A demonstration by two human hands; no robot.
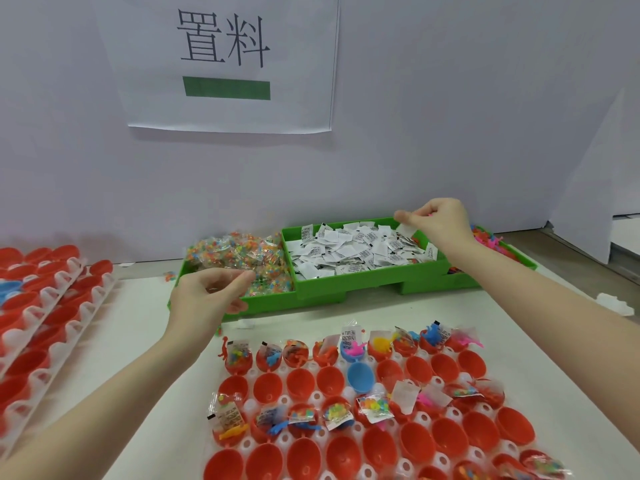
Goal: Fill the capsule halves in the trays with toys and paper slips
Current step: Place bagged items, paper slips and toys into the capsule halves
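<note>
A white tray (317, 398) in front of me holds rows of red capsule halves (301, 382) and one blue half (360, 375). The back row and a middle row carry toys, bead packets and paper slips; other halves hold nothing. My left hand (204, 299) pinches a clear packet of coloured beads (225, 282) at the near edge of the green bin of bead packets (239, 254). My right hand (436, 221) pinches a white paper slip (407, 230) above the green bin of slips (360, 252).
A stack of white trays with red halves (45, 306) lies at the left. Pink and orange toys (491, 240) fill a green bin behind my right wrist. A white wall with a printed sign (225, 60) stands right behind the bins. A crumpled white scrap (613, 303) lies at the right.
</note>
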